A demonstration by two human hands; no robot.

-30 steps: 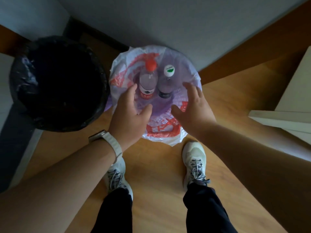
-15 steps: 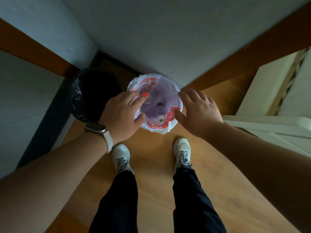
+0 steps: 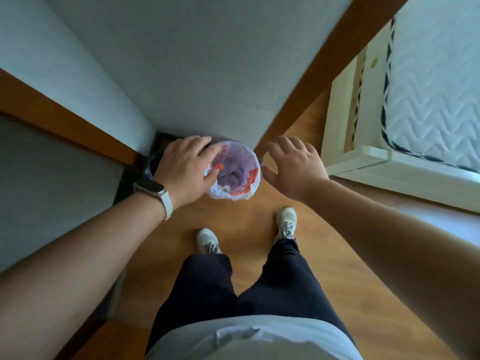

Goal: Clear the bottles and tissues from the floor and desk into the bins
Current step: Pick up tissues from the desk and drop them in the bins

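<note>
Both hands have drawn up and back from the lined bin point(image 3: 235, 189) since a second ago, and the head has risen, so that bin now looks far smaller below. Left hand point(image 3: 185, 171), fingers loosely spread and holding nothing, hovers over the lined bin's left rim; right hand point(image 3: 291, 165), wide open and empty, hangs just right of it. Inside the lined bin a red-capped bottle point(image 3: 219, 166) shows beside the left thumb; whether a second bottle lies with it I cannot tell. A black bin point(image 3: 149, 165) stands just left of the lined bin, mostly hidden by the left hand.

This looks like the end of a drop-off: the bottle is binned and the person is straightening. No tissues or loose bottles show on the floor point(image 3: 249, 224) near the lined bin, and no bench is in view, so the next move likely calls for turning away to look for what remains.
</note>
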